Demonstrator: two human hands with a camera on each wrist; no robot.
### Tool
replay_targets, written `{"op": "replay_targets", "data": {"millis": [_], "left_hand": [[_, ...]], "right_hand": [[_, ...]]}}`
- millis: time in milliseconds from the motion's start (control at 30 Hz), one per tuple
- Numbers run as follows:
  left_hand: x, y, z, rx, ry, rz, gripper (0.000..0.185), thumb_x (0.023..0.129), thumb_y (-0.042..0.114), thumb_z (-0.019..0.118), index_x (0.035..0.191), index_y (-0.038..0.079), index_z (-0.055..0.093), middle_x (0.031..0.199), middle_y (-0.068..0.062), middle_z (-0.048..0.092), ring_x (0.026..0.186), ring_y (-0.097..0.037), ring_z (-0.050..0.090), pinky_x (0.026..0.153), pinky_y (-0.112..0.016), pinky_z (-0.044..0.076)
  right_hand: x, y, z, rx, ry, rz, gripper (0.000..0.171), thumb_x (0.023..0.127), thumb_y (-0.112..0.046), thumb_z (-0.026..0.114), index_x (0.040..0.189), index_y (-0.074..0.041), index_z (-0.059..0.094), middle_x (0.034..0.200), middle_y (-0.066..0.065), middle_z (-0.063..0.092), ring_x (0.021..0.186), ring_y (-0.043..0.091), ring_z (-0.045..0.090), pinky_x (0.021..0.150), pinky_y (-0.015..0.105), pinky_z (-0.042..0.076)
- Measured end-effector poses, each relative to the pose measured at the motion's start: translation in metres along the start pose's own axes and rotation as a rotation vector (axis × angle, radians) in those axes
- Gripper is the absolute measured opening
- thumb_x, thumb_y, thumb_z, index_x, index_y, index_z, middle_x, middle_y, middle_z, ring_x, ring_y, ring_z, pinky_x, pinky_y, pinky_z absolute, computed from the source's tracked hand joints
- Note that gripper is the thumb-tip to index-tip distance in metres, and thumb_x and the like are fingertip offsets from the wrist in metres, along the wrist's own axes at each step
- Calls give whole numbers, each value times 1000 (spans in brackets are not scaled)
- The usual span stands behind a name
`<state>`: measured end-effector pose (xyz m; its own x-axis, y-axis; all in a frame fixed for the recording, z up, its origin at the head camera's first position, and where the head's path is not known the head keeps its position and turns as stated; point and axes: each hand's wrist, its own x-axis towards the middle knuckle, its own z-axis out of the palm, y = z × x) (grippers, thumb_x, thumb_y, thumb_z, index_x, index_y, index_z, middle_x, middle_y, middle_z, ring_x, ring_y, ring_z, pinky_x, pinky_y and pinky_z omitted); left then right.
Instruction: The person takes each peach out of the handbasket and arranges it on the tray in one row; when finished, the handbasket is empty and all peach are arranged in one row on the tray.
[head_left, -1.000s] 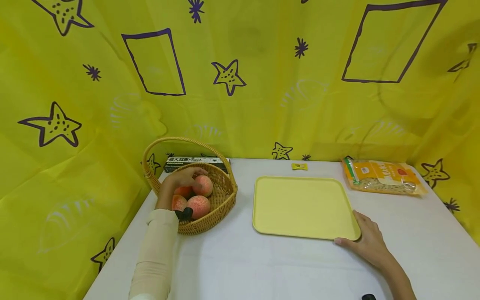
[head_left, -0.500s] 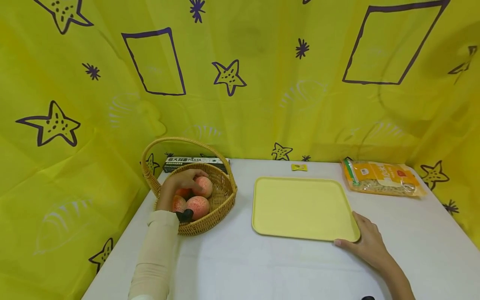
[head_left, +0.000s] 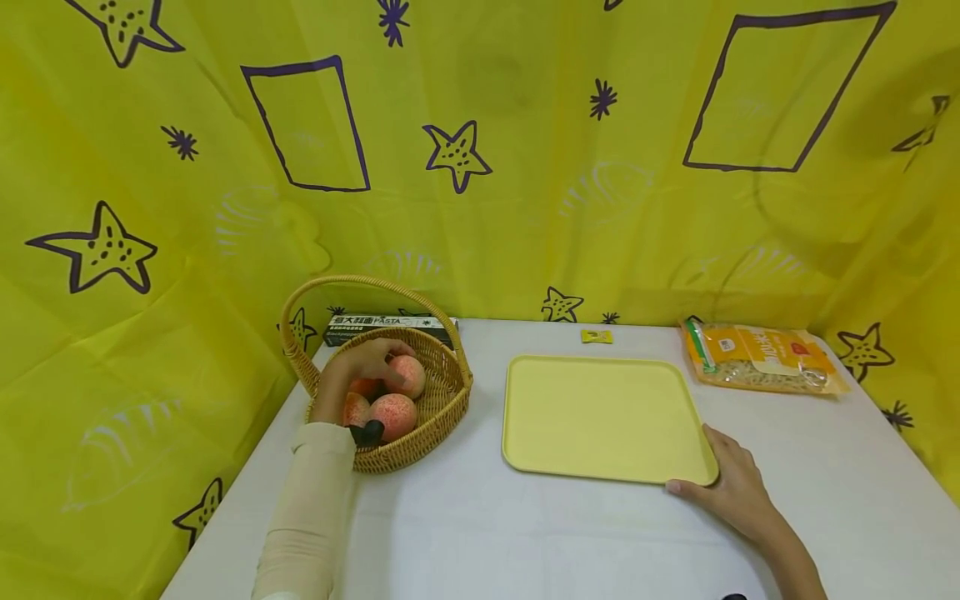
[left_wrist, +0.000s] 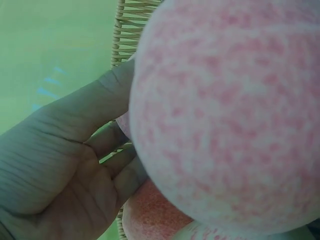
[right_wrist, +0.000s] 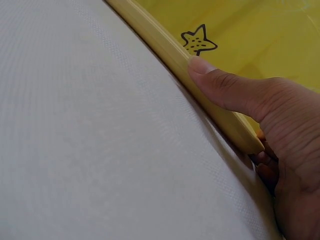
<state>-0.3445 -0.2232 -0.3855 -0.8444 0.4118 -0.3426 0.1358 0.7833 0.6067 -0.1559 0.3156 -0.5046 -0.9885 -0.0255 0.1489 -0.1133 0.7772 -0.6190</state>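
Note:
Inside the wicker basket [head_left: 442,429], my left hand [head_left: 367,358] holds a pinkish peach [head_left: 408,375], fingers at its far side and thumb at its near side. Another peach [head_left: 393,417] lies nearer, with more beside it partly hidden by the hand and wrist. In the left wrist view, a large speckled peach [left_wrist: 235,115] covers the fingertips of my left hand [left_wrist: 75,155]. At the near right corner of the yellow tray [head_left: 607,417], my right hand [head_left: 738,492] grips the rim. In the right wrist view its thumb [right_wrist: 220,82] lies on the tray's edge.
A dark pasta box [head_left: 348,328] stands behind the basket, whose handle [head_left: 367,280] arches over it. A small yellow packet [head_left: 597,337] lies beyond the tray. An orange bag [head_left: 765,358] rests at the back right of the white table [head_left: 480,542], before a yellow curtain [head_left: 510,233].

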Motion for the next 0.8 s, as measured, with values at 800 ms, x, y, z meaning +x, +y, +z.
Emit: {"op": "replay_targets", "data": {"millis": [800], "left_hand": [[4, 5, 2, 7, -87, -7, 65, 86, 27, 75, 141, 7, 48, 134, -15, 54, 119, -31, 54, 101, -48, 45]], "right_hand": [[-1, -2, 0, -3, -6, 4, 108, 78, -40, 79, 149, 13, 17, 143, 44, 28, 123, 61, 28, 92, 75, 26]]}}
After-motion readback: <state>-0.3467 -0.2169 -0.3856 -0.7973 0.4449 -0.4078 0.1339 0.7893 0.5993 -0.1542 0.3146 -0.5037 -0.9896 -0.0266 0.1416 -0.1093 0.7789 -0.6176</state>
